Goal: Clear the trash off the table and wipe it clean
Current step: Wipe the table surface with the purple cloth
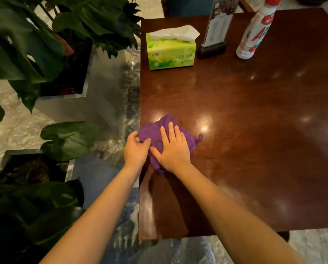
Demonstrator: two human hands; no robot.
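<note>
At the near left edge of the table, the right hand lies flat, outspread, on a purple cloth, hiding its middle; the left hand seems to pinch the cloth's left corner. Glare dots the glossy dark tabletop. Farther back stand a green tissue box, then a sign holder and white bottle, tops cut off. Leafy plants border marble floor leftward.

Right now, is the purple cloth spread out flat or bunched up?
Bunched up. The purple cloth shows wrinkles and folded layers under the flat right hand, while the left hand pinches its edge.
</note>
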